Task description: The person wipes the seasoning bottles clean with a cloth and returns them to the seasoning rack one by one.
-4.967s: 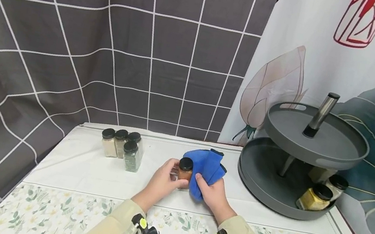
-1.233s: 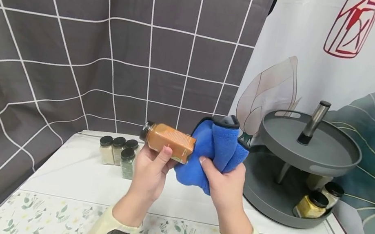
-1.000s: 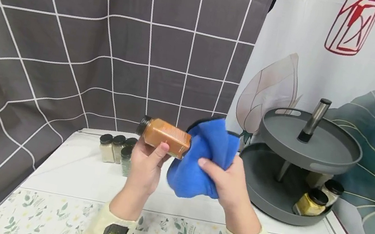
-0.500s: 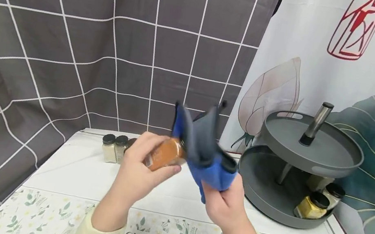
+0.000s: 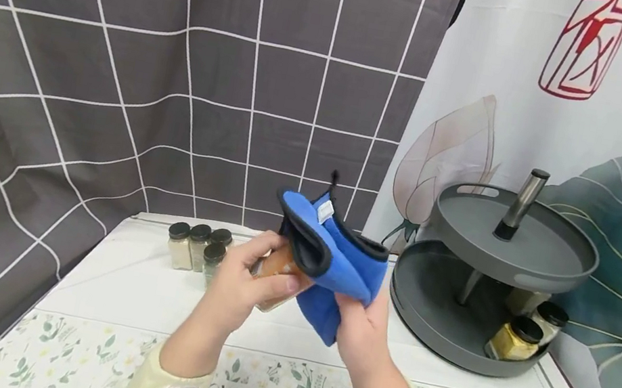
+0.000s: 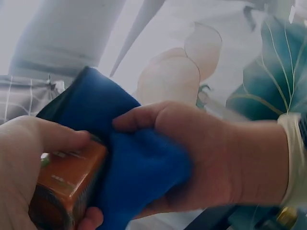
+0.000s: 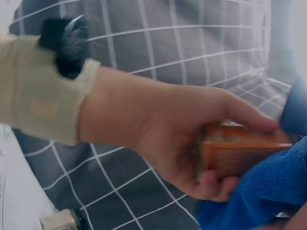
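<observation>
My left hand point(image 5: 237, 281) grips a spice jar point(image 5: 277, 262) of orange-brown powder, held tilted above the table. In the left wrist view the jar point(image 6: 72, 179) shows its printed side and one glass end; its lid does not show. A blue cloth point(image 5: 341, 250) with black edging and a small white tag covers the jar's other end. My right hand point(image 5: 364, 333) grips that cloth, thumb on the near side. The right wrist view shows the left fingers point(image 7: 211, 184) curled round the jar point(image 7: 240, 155), with the cloth point(image 7: 276, 187) against it.
Several black-lidded spice jars point(image 5: 197, 245) stand together at the table's back left. A grey two-tier round tray point(image 5: 422, 302) stands at the right; its lower tier holds a yellow jar point(image 5: 515, 338) and others. A checked curtain point(image 5: 281, 79) hangs behind.
Five seconds ago the jar was low over the table, lid up. It was then raised and laid sideways, lid left; since then it has turned and the cloth has come over one end.
</observation>
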`<move>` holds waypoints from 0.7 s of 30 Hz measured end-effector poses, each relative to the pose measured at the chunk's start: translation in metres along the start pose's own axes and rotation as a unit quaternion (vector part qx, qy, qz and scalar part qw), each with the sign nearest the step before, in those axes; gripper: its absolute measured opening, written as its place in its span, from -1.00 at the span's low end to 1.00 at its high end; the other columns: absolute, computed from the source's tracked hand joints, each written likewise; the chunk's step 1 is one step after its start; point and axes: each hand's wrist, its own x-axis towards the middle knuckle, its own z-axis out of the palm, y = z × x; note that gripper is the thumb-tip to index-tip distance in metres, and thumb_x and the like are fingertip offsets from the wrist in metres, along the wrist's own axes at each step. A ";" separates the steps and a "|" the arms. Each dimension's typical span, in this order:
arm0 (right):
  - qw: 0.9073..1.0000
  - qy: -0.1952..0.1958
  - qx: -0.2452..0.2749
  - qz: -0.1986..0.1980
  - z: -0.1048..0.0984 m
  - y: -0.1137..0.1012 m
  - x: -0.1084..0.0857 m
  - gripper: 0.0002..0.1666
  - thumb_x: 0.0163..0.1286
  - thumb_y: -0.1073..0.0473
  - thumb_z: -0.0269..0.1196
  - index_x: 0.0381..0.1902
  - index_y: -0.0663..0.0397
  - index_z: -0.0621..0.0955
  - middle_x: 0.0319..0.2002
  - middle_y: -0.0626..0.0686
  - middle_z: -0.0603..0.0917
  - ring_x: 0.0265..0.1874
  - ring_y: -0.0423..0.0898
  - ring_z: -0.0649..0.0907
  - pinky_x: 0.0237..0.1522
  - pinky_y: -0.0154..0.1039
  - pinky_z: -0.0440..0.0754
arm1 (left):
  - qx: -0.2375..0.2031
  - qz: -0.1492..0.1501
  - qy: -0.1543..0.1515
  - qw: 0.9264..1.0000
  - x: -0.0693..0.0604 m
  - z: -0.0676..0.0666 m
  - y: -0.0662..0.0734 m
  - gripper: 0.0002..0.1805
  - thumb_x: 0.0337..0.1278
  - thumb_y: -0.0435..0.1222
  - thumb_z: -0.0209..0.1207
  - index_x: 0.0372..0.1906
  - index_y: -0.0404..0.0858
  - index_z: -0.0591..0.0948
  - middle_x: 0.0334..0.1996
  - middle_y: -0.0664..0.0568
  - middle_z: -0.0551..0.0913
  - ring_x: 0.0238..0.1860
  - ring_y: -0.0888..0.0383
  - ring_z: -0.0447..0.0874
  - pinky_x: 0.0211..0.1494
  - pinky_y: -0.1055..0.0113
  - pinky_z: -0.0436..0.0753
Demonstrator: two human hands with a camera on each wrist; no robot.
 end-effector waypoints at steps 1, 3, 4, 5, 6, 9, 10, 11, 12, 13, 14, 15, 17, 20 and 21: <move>0.999 -0.006 -0.025 -0.023 0.001 0.002 0.000 -0.42 0.47 0.50 -0.06 0.30 -0.06 0.50 0.15 -0.12 0.63 0.09 -0.19 0.62 0.20 -0.30 0.57 | -0.031 -0.024 0.003 0.999 -0.001 0.001 -0.001 -0.68 0.05 -0.31 0.42 -0.04 -0.17 0.72 -0.23 0.10 0.67 -0.28 0.21 0.60 -0.30 0.37 0.62; 0.994 -0.019 -0.082 -0.076 0.002 0.005 0.002 -0.37 0.42 0.55 -0.03 0.37 0.05 0.46 0.27 -0.02 0.57 0.24 -0.08 0.57 0.31 -0.23 0.49 | -0.041 -0.053 0.015 0.998 -0.002 0.003 0.001 -0.68 0.04 -0.33 0.41 -0.03 -0.16 0.74 -0.18 0.12 0.68 -0.22 0.22 0.61 -0.22 0.38 0.64; 0.990 -0.026 -0.104 -0.094 0.002 0.006 0.004 -0.35 0.40 0.56 -0.01 0.40 0.11 0.43 0.32 0.04 0.54 0.30 -0.02 0.53 0.36 -0.18 0.45 | -0.015 -0.048 0.020 0.999 -0.002 0.004 0.001 -0.64 -0.01 -0.36 0.43 -0.02 -0.16 0.75 -0.16 0.12 0.69 -0.17 0.21 0.62 -0.16 0.36 0.65; 0.986 -0.030 -0.127 -0.103 0.001 0.007 0.006 -0.34 0.38 0.55 0.02 0.42 0.17 0.41 0.37 0.10 0.49 0.35 0.04 0.49 0.40 -0.13 0.41 | 0.024 -0.029 0.022 0.999 -0.002 0.005 0.002 -0.62 -0.06 -0.39 0.45 -0.02 -0.19 0.75 -0.14 0.10 0.69 -0.14 0.19 0.62 -0.12 0.34 0.65; 0.983 -0.034 -0.149 -0.107 0.000 0.008 0.008 -0.34 0.37 0.54 0.03 0.43 0.21 0.39 0.41 0.14 0.45 0.40 0.10 0.43 0.45 -0.09 0.34 | 0.075 -0.003 0.024 0.997 -0.002 0.006 0.002 -0.58 -0.11 -0.40 0.48 -0.02 -0.22 0.74 -0.11 0.09 0.69 -0.11 0.18 0.62 -0.07 0.33 0.66; 0.978 -0.034 -0.197 -0.064 -0.005 0.008 0.010 -0.46 0.39 0.48 0.07 0.33 0.25 0.48 0.28 0.17 0.55 0.30 0.05 0.53 0.38 -0.13 0.43 | 0.253 0.097 0.033 0.962 -0.002 0.008 0.003 -0.53 -0.24 -0.33 0.57 -0.06 -0.23 0.75 -0.04 0.04 0.66 -0.07 0.15 0.63 -0.01 0.29 0.67; 0.978 -0.027 -0.203 -0.027 -0.006 0.008 0.010 -0.52 0.41 0.45 0.07 0.27 0.24 0.52 0.19 0.14 0.61 0.20 -0.01 0.59 0.31 -0.19 0.50 | 0.296 0.127 0.033 0.946 -0.001 0.008 0.003 -0.55 -0.25 -0.30 0.58 -0.10 -0.23 0.74 -0.06 0.01 0.66 -0.12 0.14 0.63 -0.06 0.27 0.69; 0.979 -0.021 -0.204 0.013 -0.007 0.008 0.009 -0.60 0.43 0.42 0.07 0.20 0.25 0.55 0.10 0.13 0.65 0.11 -0.06 0.63 0.24 -0.23 0.55 | 0.329 0.150 0.034 0.932 -0.001 0.008 0.002 -0.57 -0.26 -0.26 0.58 -0.14 -0.22 0.74 -0.08 0.00 0.64 -0.16 0.14 0.63 -0.10 0.27 0.69; 0.979 -0.015 -0.194 0.055 -0.008 0.008 0.009 -0.65 0.46 0.38 0.05 0.15 0.28 0.56 0.02 0.12 0.66 0.02 -0.10 0.64 0.18 -0.26 0.58 | 0.349 0.164 0.037 0.922 0.000 0.008 0.001 -0.57 -0.27 -0.24 0.58 -0.17 -0.22 0.73 -0.10 0.00 0.63 -0.19 0.14 0.64 -0.14 0.26 0.70; 0.981 -0.006 -0.169 0.097 -0.008 0.008 0.009 -0.68 0.48 0.35 0.03 0.12 0.31 0.55 -0.03 0.12 0.66 -0.04 -0.13 0.65 0.13 -0.27 0.60 | 0.358 0.168 0.039 0.918 0.000 0.008 0.000 -0.57 -0.28 -0.23 0.58 -0.17 -0.21 0.73 -0.11 -0.01 0.63 -0.21 0.14 0.64 -0.17 0.25 0.70; 0.981 0.009 -0.143 0.133 -0.008 0.008 0.008 -0.69 0.50 0.32 0.00 0.08 0.36 0.54 -0.09 0.10 0.66 -0.10 -0.16 0.64 0.08 -0.30 0.61 | 0.348 0.159 0.037 0.923 0.001 0.008 -0.002 -0.57 -0.27 -0.23 0.58 -0.16 -0.21 0.73 -0.12 0.00 0.62 -0.20 0.14 0.64 -0.16 0.25 0.70; 0.981 0.027 -0.116 0.154 -0.007 0.008 0.008 -0.70 0.48 0.32 -0.02 0.03 0.40 0.53 -0.16 0.08 0.65 -0.16 -0.17 0.63 0.03 -0.31 0.62 | 0.324 0.138 0.035 0.935 0.001 0.008 -0.003 -0.56 -0.25 -0.24 0.57 -0.13 -0.21 0.73 -0.13 0.01 0.62 -0.19 0.14 0.64 -0.16 0.25 0.69; 0.986 0.046 -0.072 0.142 -0.004 0.010 0.006 -0.68 0.48 0.34 -0.05 0.00 0.50 0.50 -0.17 0.02 0.66 -0.16 -0.19 0.64 0.05 -0.30 0.63 | 0.237 0.068 0.029 0.969 0.002 0.008 -0.005 -0.51 -0.21 -0.28 0.56 -0.02 -0.23 0.74 -0.08 0.01 0.65 -0.09 0.13 0.64 -0.09 0.25 0.69; 0.996 0.037 -0.071 0.029 0.002 0.015 0.006 -0.61 0.47 0.45 -0.06 0.20 0.51 0.45 0.07 -0.04 0.66 0.08 -0.14 0.63 0.21 -0.26 0.57 | 0.050 -0.072 0.030 0.996 0.002 0.010 -0.009 -0.49 -0.10 -0.37 0.44 0.08 -0.36 0.69 -0.09 0.07 0.71 -0.12 0.17 0.64 -0.12 0.31 0.67; 0.996 0.031 -0.082 -0.016 0.003 0.018 0.006 -0.57 0.45 0.50 -0.05 0.24 0.49 0.44 0.15 -0.03 0.64 0.15 -0.12 0.61 0.27 -0.24 0.53 | 0.003 -0.104 0.034 0.994 0.002 0.011 -0.009 -0.52 -0.07 -0.40 0.40 0.07 -0.41 0.68 -0.20 0.08 0.72 -0.22 0.19 0.63 -0.21 0.34 0.65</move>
